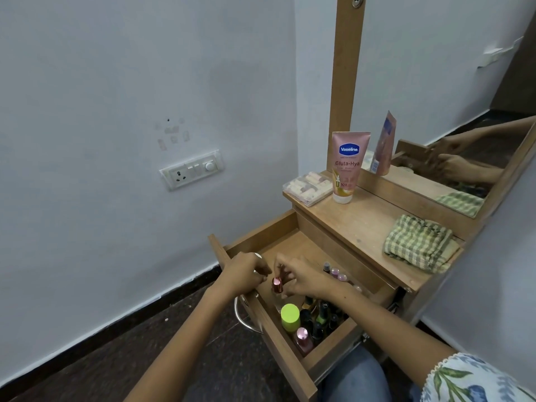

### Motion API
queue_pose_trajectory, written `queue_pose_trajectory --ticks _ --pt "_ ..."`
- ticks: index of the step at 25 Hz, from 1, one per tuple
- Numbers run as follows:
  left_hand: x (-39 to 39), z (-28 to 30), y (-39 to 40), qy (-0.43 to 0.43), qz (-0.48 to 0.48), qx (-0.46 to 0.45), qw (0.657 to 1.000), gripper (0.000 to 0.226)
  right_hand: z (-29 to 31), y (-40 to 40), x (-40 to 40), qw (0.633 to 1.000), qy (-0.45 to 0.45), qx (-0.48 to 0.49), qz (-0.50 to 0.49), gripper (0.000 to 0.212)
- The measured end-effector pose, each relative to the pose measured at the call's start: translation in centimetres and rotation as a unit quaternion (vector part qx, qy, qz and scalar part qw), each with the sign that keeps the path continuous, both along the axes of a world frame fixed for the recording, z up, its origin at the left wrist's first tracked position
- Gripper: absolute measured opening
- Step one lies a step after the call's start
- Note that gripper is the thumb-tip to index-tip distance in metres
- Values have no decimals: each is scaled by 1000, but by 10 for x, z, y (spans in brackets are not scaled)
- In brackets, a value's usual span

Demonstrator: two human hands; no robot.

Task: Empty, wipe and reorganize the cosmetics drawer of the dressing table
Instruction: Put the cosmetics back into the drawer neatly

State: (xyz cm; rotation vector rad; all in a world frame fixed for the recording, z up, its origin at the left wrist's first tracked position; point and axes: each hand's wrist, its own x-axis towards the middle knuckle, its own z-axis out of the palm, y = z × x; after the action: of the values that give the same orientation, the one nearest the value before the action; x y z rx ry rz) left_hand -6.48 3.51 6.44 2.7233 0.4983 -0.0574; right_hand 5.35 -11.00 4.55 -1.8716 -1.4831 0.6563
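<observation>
Nearest, at the drawer's (293, 236) front corner, stand the bottles packed upright and touching: one with a lime-green cap (290, 316), one with a pink cap (302, 334), and a cluster of dark nail-polish bottles (317, 317) too crowded to count surely, perhaps six or more. They look grouped on purpose, tall ones together, so the reorganizing step seems under way rather than the emptying.

Over the drawer's middle both hands meet. The right hand (304, 278) has its fingers narrowed round a small rose-capped bottle (277, 285), and the left hand (243, 272) has its fingers curled close beside it, over the drawer's left edge; whether they pinch something small I cannot tell. Along the drawer's right wall runs a row of about three small pink-topped bottles (335, 271), lined up neatly. The far half of the drawer shows bare wood.

On the desk (362, 224) above, three things sit well apart: one pink lotion tube (348, 166) standing on its cap at the back left, one clear box (307, 187) at the left corner, and one folded checked cloth (420, 245) near the right edge, likely parked after wiping.
</observation>
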Motion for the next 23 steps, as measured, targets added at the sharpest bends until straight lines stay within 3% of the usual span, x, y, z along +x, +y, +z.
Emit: queue_pose_trajectory --ticks 5,10,16,23 --pt "-5 3 -17 32 -7 -47 998 35 8 -6 5 998 36 -47 15 52" --pt "-2 -10 -29 32 -11 -50 998 52 17 -25 16 996 51 -14 -67 41" --pt "2 -10 -32 53 -37 -22 998 31 20 -47 24 995 28 16 -94 32" --pt "1 -4 -32 109 -62 -20 992 40 23 -59 27 993 -6 66 -99 20"
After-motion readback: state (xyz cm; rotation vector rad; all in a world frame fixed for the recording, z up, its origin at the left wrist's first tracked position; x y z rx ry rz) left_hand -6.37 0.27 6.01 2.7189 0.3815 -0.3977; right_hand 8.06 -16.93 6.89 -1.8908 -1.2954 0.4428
